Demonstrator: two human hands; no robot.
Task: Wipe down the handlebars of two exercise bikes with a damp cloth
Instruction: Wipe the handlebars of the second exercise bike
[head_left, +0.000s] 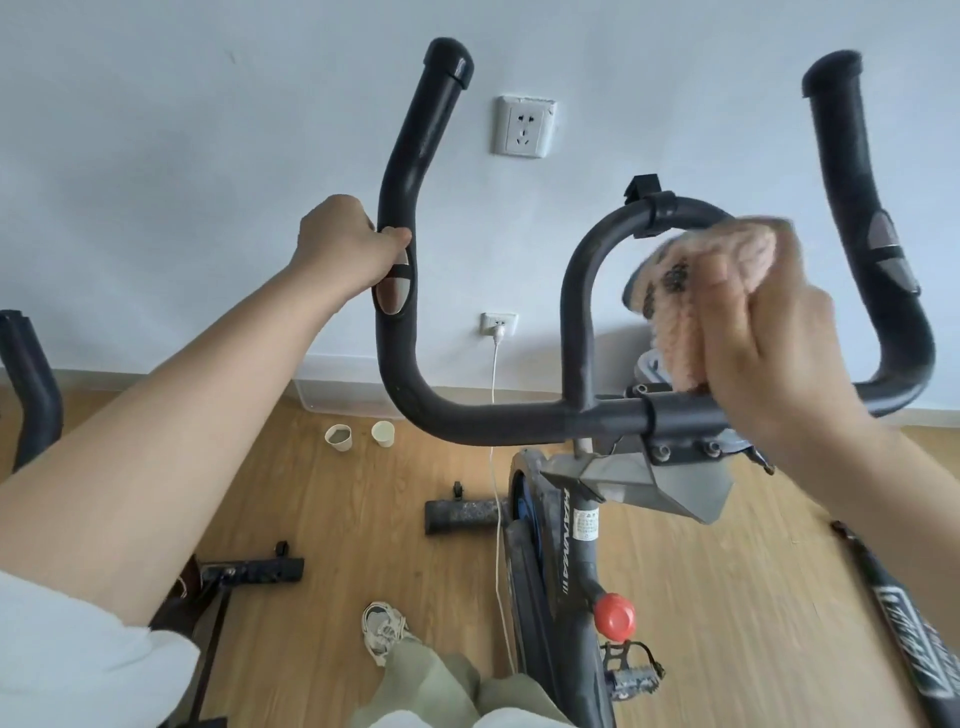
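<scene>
Here the right hand (769, 358) is clenched around a bunched pink cloth (722, 291), pressing it down near the middle of the handlebars (498, 418), just right of the clamp where the inner loop bar (579, 291) joins the crossbar. The left hand (343, 244) is wrapped around the left upright grip (400, 208), just above its silver sensor pad (393, 296), and seems to steady the bike. The step looks like wiping the crossbar. To do it well, the cloth should wrap the tube rather than ride on top, so the underside gets cleaned, then slide outward to the right horn (852, 208) and up to its cap. The steadying hand will have to shift so its own grip gets wiped. A second bike's bar (31, 379) shows at the far left edge, apparently waiting its turn. Two paper cups (358, 435) stand on the floor by the wall.
</scene>
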